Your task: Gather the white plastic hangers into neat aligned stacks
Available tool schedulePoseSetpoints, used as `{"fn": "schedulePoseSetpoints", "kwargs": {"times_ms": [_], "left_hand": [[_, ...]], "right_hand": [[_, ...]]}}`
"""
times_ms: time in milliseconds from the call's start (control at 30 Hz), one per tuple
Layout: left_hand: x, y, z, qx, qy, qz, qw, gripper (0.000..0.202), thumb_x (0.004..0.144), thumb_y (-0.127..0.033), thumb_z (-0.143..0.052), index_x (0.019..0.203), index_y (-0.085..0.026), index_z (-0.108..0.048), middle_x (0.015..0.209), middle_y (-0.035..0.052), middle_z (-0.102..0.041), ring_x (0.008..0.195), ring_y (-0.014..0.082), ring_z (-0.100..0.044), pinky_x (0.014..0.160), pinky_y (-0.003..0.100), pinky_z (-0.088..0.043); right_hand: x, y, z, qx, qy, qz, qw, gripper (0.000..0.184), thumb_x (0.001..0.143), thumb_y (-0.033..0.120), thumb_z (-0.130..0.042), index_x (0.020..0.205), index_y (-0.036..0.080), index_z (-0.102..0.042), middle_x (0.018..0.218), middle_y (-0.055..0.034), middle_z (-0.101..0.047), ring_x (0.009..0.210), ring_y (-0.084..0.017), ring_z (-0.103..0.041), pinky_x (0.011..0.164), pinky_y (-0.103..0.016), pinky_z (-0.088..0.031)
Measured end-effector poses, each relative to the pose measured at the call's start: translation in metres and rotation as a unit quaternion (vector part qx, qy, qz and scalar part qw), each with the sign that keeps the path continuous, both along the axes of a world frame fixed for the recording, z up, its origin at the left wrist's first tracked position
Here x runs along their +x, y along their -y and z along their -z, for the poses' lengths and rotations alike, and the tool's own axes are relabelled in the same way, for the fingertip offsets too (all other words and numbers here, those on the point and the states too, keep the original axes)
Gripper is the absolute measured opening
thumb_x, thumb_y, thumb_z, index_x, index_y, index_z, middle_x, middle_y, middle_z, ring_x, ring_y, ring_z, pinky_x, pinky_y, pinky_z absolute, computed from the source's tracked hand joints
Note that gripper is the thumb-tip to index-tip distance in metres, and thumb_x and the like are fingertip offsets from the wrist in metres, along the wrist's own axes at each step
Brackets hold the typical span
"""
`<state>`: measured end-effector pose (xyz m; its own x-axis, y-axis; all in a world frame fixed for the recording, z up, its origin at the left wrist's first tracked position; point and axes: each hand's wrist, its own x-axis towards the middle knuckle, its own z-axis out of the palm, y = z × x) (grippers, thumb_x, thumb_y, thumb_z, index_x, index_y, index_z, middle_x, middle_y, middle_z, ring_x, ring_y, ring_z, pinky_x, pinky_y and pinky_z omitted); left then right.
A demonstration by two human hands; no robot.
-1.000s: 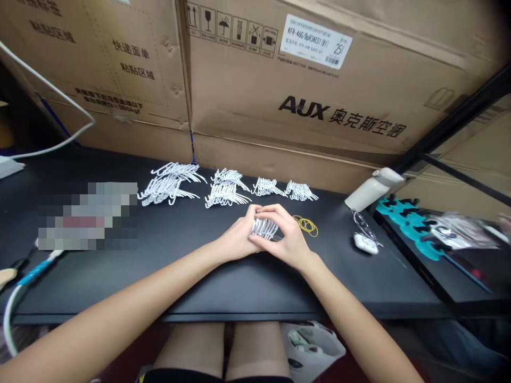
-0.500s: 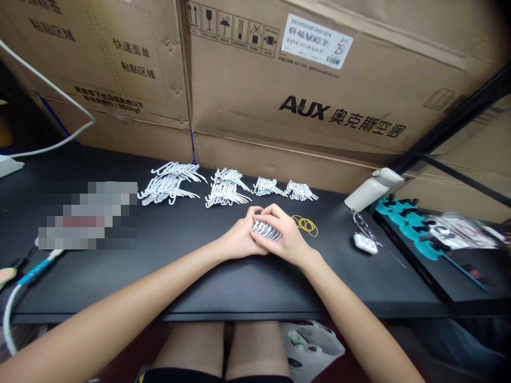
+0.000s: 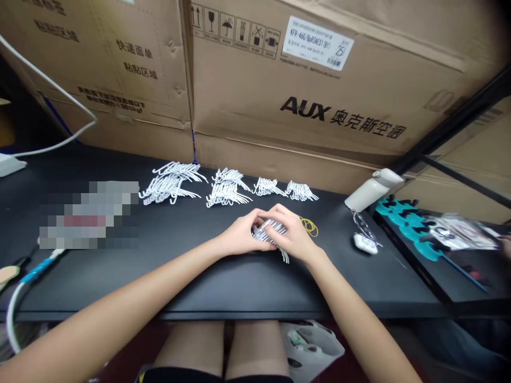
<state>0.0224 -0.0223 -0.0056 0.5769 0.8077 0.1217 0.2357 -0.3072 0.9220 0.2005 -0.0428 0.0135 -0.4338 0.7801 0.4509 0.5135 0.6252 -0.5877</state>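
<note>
Between my two hands is a bundle of white hooks, held low over the black table. My left hand is closed around the bundle's left end. Over its right side curls my right hand, fingers wrapped across the top. Some bent hook ends stick out below my right palm; the rest is partly hidden by my fingers. Yellow rubber bands lie just beyond my right hand. Behind my hands, piles of white hooks sit in a row, with smaller piles to the right.
Cardboard boxes stand along the back of the table. On the right are a white bottle, a white case and teal pieces. A blurred-out object with a cable lies left. Another person's hand shows at the far right edge.
The bundle has turned and tilted in my hands, so hook ends now poke out below my right hand. My right hand has shifted slightly right, covering more of the rubber bands.
</note>
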Motion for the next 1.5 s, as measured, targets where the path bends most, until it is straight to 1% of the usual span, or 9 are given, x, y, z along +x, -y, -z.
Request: {"fn": "schedulePoseSetpoints", "kwargs": {"times_ms": [200, 367, 433, 567, 767, 967, 1167, 1333, 1500], "left_hand": [[-0.001, 0.0, -0.004, 0.042, -0.005, -0.034, 0.999, 0.037, 0.065, -0.033, -0.074, 0.097, -0.019, -0.062, 0.097, 0.0033, -0.071, 0.093, 0.0224, -0.065, 0.086, 0.033, -0.048], [-0.001, -0.004, 0.001, 0.041, 0.016, -0.044, 0.998, 0.041, 0.07, -0.031, -0.07, 0.108, -0.018, -0.063, 0.097, 0.0044, -0.072, 0.091, 0.0212, -0.066, 0.087, 0.033, -0.049], [-0.001, -0.007, 0.002, 0.026, 0.037, -0.056, 0.997, 0.041, 0.076, -0.038, -0.067, 0.111, -0.017, -0.063, 0.099, 0.0066, -0.072, 0.09, 0.0212, -0.067, 0.085, 0.033, -0.05], [0.0, -0.012, 0.002, -0.07, 0.111, -0.058, 0.99, 0.041, 0.077, -0.049, -0.066, 0.096, -0.013, -0.067, 0.096, 0.0102, -0.073, 0.088, 0.0225, -0.068, 0.082, 0.035, -0.052], [-0.001, -0.015, 0.0, -0.115, 0.15, -0.084, 0.978, 0.041, 0.071, -0.048, -0.073, 0.093, -0.013, -0.068, 0.097, 0.01, -0.073, 0.093, 0.0235, -0.067, 0.089, 0.038, -0.051], [-0.001, -0.014, 0.001, -0.062, 0.134, -0.07, 0.987, 0.038, 0.073, -0.048, -0.07, 0.091, -0.014, -0.069, 0.092, 0.0085, -0.073, 0.088, 0.0222, -0.067, 0.086, 0.037, -0.052], [-0.006, -0.017, -0.006, 0.07, 0.063, -0.174, 0.98, 0.033, 0.065, -0.048, -0.076, 0.074, -0.017, -0.067, 0.083, 0.0044, -0.069, 0.084, 0.02, -0.062, 0.086, 0.034, -0.048], [-0.006, -0.017, -0.008, 0.037, 0.05, -0.142, 0.988, 0.031, 0.069, -0.046, -0.072, 0.063, -0.016, -0.067, 0.071, 0.0045, -0.067, 0.072, 0.018, -0.06, 0.072, 0.031, -0.048], [-0.005, -0.019, 0.0, -0.01, 0.032, -0.136, 0.99, 0.024, 0.071, -0.038, -0.066, 0.064, -0.016, -0.069, 0.072, 0.0051, -0.069, 0.071, 0.0193, -0.062, 0.07, 0.03, -0.048]], "right_hand": [[-0.004, 0.0, 0.004, -0.007, -0.033, 0.025, 0.999, 0.018, 0.083, 0.019, -0.056, 0.097, 0.021, -0.067, 0.091, -0.0048, -0.064, 0.084, -0.019, -0.063, 0.079, -0.034, -0.05], [-0.008, 0.0, 0.007, 0.018, -0.064, 0.063, 0.996, 0.018, 0.081, 0.02, -0.058, 0.096, 0.02, -0.066, 0.092, -0.0059, -0.064, 0.086, -0.02, -0.062, 0.081, -0.036, -0.05], [-0.007, -0.002, 0.009, -0.011, -0.099, 0.073, 0.992, 0.018, 0.082, 0.024, -0.058, 0.099, 0.02, -0.066, 0.096, -0.0065, -0.065, 0.089, -0.02, -0.063, 0.082, -0.036, -0.05], [-0.005, -0.009, 0.016, -0.119, -0.191, 0.098, 0.969, 0.025, 0.084, 0.039, -0.061, 0.099, 0.02, -0.064, 0.101, -0.0078, -0.068, 0.093, -0.021, -0.065, 0.079, -0.034, -0.053], [-0.007, -0.013, 0.024, -0.191, -0.19, 0.105, 0.957, 0.036, 0.081, 0.049, -0.063, 0.1, 0.018, -0.063, 0.086, -0.0041, -0.067, 0.07, -0.016, -0.061, 0.058, -0.027, -0.051], [-0.011, -0.006, 0.022, -0.088, -0.147, 0.141, 0.975, 0.027, 0.088, 0.044, -0.056, 0.09, 0.019, -0.064, 0.081, -0.0041, -0.065, 0.071, -0.017, -0.059, 0.062, -0.029, -0.048], [-0.015, -0.001, 0.017, 0.006, -0.126, 0.179, 0.976, 0.019, 0.09, 0.037, -0.053, 0.09, 0.02, -0.061, 0.087, -0.0049, -0.062, 0.08, -0.019, -0.059, 0.074, -0.032, -0.047], [-0.015, -0.001, 0.016, 0.041, -0.134, 0.191, 0.971, 0.015, 0.09, 0.034, -0.055, 0.092, 0.02, -0.061, 0.089, -0.0054, -0.061, 0.08, -0.019, -0.058, 0.076, -0.033, -0.047], [-0.016, -0.003, 0.019, 0.053, -0.122, 0.184, 0.974, 0.016, 0.086, 0.036, -0.06, 0.091, 0.021, -0.062, 0.09, -0.0052, -0.061, 0.082, -0.019, -0.059, 0.077, -0.034, -0.048]]}}
